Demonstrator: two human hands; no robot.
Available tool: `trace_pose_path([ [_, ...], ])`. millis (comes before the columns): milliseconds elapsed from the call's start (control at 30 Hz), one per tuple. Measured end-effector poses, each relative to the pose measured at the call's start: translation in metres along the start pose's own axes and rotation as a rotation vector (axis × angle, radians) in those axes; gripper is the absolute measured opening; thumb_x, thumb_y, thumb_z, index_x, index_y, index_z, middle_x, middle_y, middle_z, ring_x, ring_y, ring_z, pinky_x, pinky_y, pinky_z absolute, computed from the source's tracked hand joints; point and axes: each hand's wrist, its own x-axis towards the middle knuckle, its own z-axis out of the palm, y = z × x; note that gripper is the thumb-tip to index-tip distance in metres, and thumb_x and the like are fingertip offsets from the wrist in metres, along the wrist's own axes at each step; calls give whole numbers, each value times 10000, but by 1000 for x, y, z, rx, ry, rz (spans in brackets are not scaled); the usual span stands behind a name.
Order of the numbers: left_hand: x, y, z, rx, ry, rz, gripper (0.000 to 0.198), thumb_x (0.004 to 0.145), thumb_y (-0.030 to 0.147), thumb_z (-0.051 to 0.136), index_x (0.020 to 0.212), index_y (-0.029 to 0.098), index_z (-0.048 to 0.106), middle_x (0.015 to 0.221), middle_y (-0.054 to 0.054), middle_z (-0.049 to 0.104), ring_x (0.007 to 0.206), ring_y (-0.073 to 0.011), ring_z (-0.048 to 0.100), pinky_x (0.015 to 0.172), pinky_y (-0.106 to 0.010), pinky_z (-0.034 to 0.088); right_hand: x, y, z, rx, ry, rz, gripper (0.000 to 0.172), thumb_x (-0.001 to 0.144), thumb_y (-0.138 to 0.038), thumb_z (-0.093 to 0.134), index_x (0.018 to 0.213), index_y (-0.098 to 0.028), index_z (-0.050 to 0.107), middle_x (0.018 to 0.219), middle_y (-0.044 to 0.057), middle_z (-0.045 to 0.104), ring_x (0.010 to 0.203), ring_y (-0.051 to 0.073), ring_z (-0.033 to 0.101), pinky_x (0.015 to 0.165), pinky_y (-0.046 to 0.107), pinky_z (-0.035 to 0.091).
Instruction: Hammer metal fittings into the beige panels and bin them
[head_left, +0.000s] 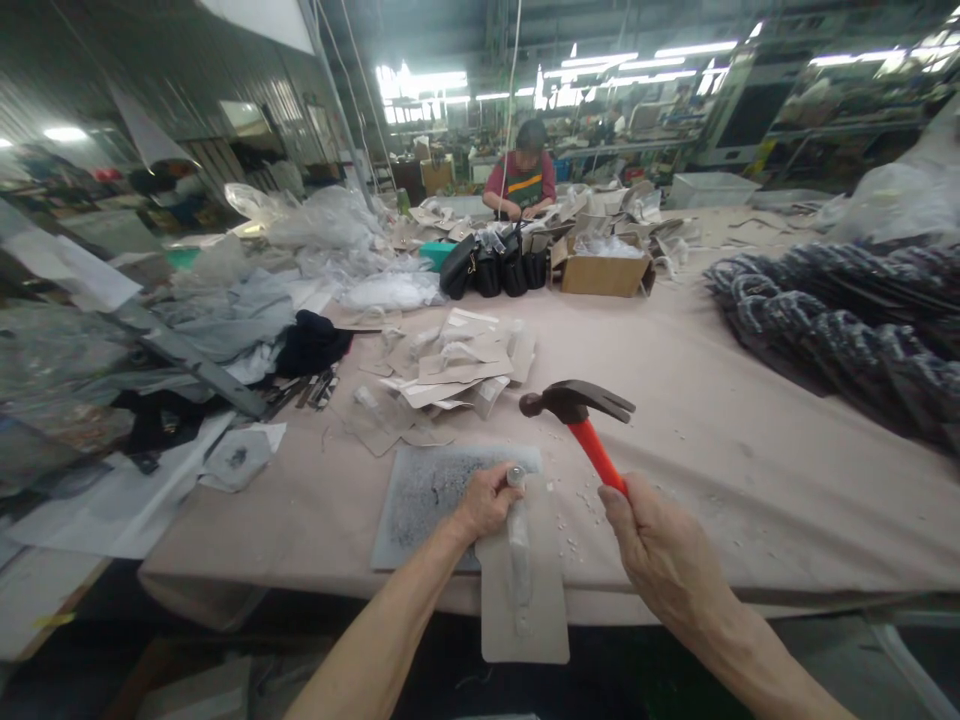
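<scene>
A wide beige table [750,440] fills the view, running from 6 o'clock up toward 12. At 3 o'clock lies a big heap of dark braided straps [840,320]. At 9 o'clock sit piles of clear plastic and grey cloth [225,310]. At 12 o'clock, well apart, another person [522,180] works behind a cardboard box [600,272] and a row of black bags [491,270]. Just above centre lies a scatter of tan cut pieces [450,370].

Near 6 o'clock a grey pitted pad [420,500] lies flat. A tan leather piece [525,600] overlaps its right edge and hangs over the table edge. The left hand [487,500] pinches a small metal punch [516,476] upright on that piece. At 5 o'clock the right hand [660,550] is clenched around the red handle of a hammer [577,405], whose dark head is raised above and to the right of the punch, not touching it.
</scene>
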Motion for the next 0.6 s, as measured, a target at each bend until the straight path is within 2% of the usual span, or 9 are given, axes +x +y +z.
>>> trace_pose_path([
  [133,-1,-3,2,-59,1,-10,98,777,162,565,854,166,624,683,34,527,651,-128,462,635,-227,353,-6,17,17,-109,-205,-32,305,968,-425,307,759,-241,430,530,8,520,417,145,397,485,291,165],
  [200,-2,-3,2,-71,-3,-5,125,775,155,563,880,167,630,701,30,543,664,-131,475,643,-229,359,-2,19,10,-140,-239,-72,293,963,-414,331,763,-238,453,520,4,523,404,139,385,483,295,140],
  [267,-2,-1,1,-47,-12,12,87,786,158,562,846,170,624,707,27,543,673,-131,475,655,-231,359,6,11,-7,-127,-115,-108,333,973,-453,326,755,-239,458,498,-10,486,392,131,359,477,295,143],
  [333,-2,2,1,-20,-19,27,49,803,171,560,784,171,605,690,27,523,663,-128,458,650,-231,351,12,-2,-24,-56,102,-107,367,990,-489,315,761,-240,457,496,-22,455,397,127,366,466,285,194],
  [400,-2,3,1,-16,-24,32,67,815,186,561,762,169,598,683,26,513,657,-125,448,645,-232,347,13,-10,-29,18,297,-95,364,1008,-477,303,794,-234,469,518,-20,460,426,131,414,480,275,273],
  [433,-2,2,1,-24,-20,29,63,816,190,563,779,167,608,691,25,520,663,-126,455,651,-233,352,11,-10,-25,27,331,-107,367,1014,-466,293,798,-231,473,522,-17,466,435,132,430,484,272,292],
  [500,-3,1,2,-40,-17,6,95,811,192,568,861,165,645,703,24,544,671,-130,475,660,-236,364,2,-2,-9,-29,230,-155,397,1017,-453,259,762,-230,465,493,-17,457,402,127,400,455,274,251],
  [600,-3,0,4,-47,-32,-22,252,798,190,568,1025,176,678,726,21,595,674,-139,513,659,-241,386,-11,22,17,-203,-124,-153,395,1008,-437,272,745,-224,476,465,-13,469,363,125,350,444,296,124],
])
